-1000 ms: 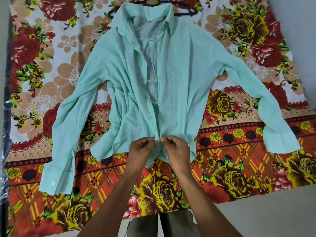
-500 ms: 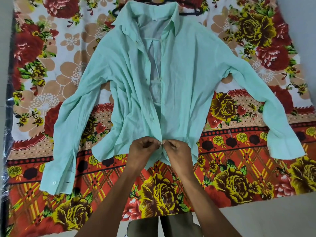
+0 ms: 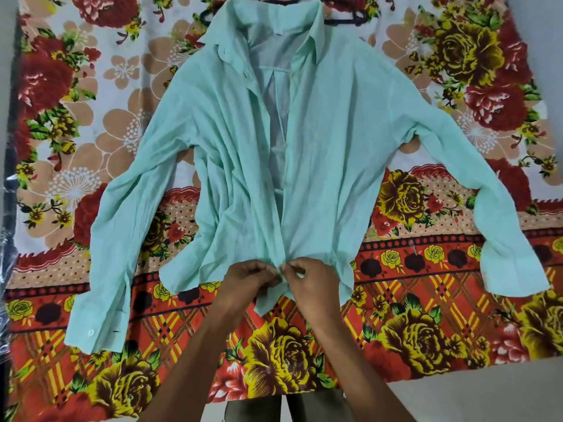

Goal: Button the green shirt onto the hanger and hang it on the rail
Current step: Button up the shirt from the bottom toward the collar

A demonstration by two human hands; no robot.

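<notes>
The mint-green shirt (image 3: 329, 141) lies flat and face up on a flowered sheet, sleeves spread to both sides. A dark hanger (image 3: 344, 19) sits inside its collar; only parts show at the top edge. The front is open down the chest and drawn together near the hem. My left hand (image 3: 246, 278) pinches the left front edge at the hem. My right hand (image 3: 307, 278) pinches the right front edge against it. The fingertips of both hands meet at the placket, and the button there is hidden between them.
The bright flowered sheet (image 3: 426, 330) covers the surface under the shirt. Bare grey floor (image 3: 487, 394) shows at the lower right. A dark strip with clear plastic (image 3: 6, 226) runs along the left edge. No rail is in view.
Both hands have stayed at the hem and drawn the two front edges closer together. The view has shifted slightly, so the shirt sits a little further right.
</notes>
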